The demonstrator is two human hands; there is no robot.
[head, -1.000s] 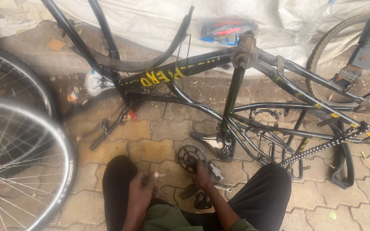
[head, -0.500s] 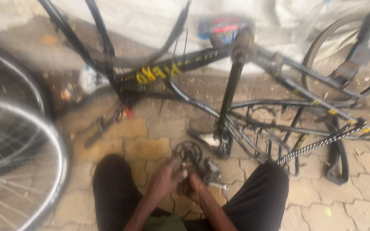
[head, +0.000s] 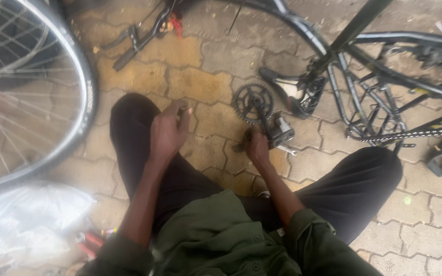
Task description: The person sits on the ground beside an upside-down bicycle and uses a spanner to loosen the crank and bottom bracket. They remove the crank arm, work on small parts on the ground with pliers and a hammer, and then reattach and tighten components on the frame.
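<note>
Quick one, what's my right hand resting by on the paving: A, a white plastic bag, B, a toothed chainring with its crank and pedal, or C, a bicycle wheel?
B: the right hand reaches down beside the chainring with its crank and pedal on the paving stones.

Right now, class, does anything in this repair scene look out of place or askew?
Yes. A crank with chainring and pedal lies detached on the paving, beside the right hand. The bicycle frame lies tipped over, saddle near the ground. The left hand hovers above the knee.
</note>
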